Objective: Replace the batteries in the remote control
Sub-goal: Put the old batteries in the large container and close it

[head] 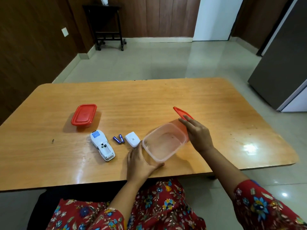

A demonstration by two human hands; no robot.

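Clear plastic box (164, 141) sits tipped on the counter (216, 103), w/ nothing inside. Left hand (139, 163) fingers wrap its near corner; right hand (197, 133) fingers pinch its red lid (181, 112), held up off the box. Remote (102, 144) lies left of the box, back open, no batteries in. Two batteries (118, 139) and the white cover (132, 139) lie between remote and box. Another box w/ red lid (84, 115) is shut, farther left.
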